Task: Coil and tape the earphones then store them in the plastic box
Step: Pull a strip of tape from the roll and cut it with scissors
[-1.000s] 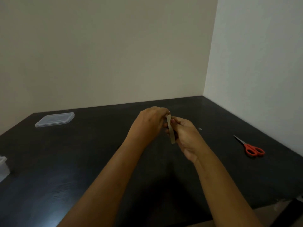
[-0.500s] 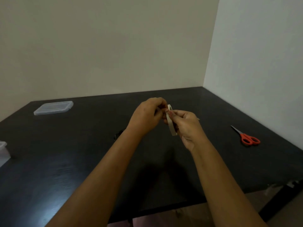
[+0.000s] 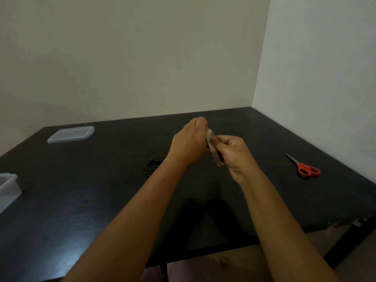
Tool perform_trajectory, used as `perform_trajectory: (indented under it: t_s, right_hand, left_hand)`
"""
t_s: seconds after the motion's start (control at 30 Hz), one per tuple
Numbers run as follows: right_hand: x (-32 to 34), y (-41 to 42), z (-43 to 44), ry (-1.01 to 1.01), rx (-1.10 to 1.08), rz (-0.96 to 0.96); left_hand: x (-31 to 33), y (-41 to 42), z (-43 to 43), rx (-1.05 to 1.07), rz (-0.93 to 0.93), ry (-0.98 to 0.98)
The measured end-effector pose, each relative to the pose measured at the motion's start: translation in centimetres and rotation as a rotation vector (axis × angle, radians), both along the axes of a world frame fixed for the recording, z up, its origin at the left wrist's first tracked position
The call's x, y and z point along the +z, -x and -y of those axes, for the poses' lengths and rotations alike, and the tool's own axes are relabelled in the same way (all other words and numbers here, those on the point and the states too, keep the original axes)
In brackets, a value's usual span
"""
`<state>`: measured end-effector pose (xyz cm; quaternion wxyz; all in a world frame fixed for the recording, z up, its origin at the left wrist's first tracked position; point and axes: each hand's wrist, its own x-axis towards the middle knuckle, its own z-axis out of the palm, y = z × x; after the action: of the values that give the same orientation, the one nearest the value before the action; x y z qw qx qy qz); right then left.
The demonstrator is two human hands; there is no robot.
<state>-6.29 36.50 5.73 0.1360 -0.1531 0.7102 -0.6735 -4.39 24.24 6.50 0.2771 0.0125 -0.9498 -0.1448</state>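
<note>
Now showing more of the coiled earphones [image 3: 153, 167] on the table beside the left forearm; tilting the tape roll [image 3: 213, 148] further between both hands, the right hand [image 3: 234, 153] gripping it lower.

Just one view here, a wide-angle head cam looking forward and down over a dark table [image 3: 81, 200] toward the room corner where two walls meet. It sits close enough that both forearms fill the bottom of the frame, with the left hand [image 3: 189, 143] and right hand [image 3: 234, 153] near centre.
</note>
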Motion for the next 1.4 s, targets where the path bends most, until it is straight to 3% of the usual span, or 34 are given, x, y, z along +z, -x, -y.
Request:
perform_trajectory:
  t_s: [0.17,0.37,0.5,0.7,0.87,1.07,1.27,1.4]
  right_hand:
    - [-0.6,-0.5,-0.4,-0.049,0.021,-0.033]
    - [-1.2,-0.2,-0.8,-0.058,-0.012,-0.062]
    - [-1.3,-0.1,-0.4,-0.079,-0.023,-0.121]
    - [-1.5,0.1,-0.6,-0.098,-0.018,-0.112]
    - [-1.9,0.5,-0.8,-0.123,-0.04,-0.137]
    - [-2.6,1.0,-0.5,-0.184,-0.049,-0.174]
    - [-2.7,0.6,-1.9,-0.299,0.022,-0.197]
    - [-2.7,1.9,-3.8,-0.547,-0.039,-0.359]
  left_hand:
    - [-0.2,0.7,1.4,0.117,-0.061,-0.142]
    - [-0.2,0.2,2.4,-0.01,0.119,-0.723]
    - [-1.6,-0.3,1.5,-0.161,0.171,-0.662]
    - [-3.5,0.5,0.8,-0.059,-0.154,-0.679]
    - [-3.6,0.8,0.0,-0.031,-0.162,-0.518]
    - [-4.8,1.3,-0.3,-0.087,-0.211,-0.466]
    - [-4.3,3.0,-1.0,0.016,-0.203,-0.805]
    - [-3.5,4.4,-1.8,-0.06,-0.061,-0.946]
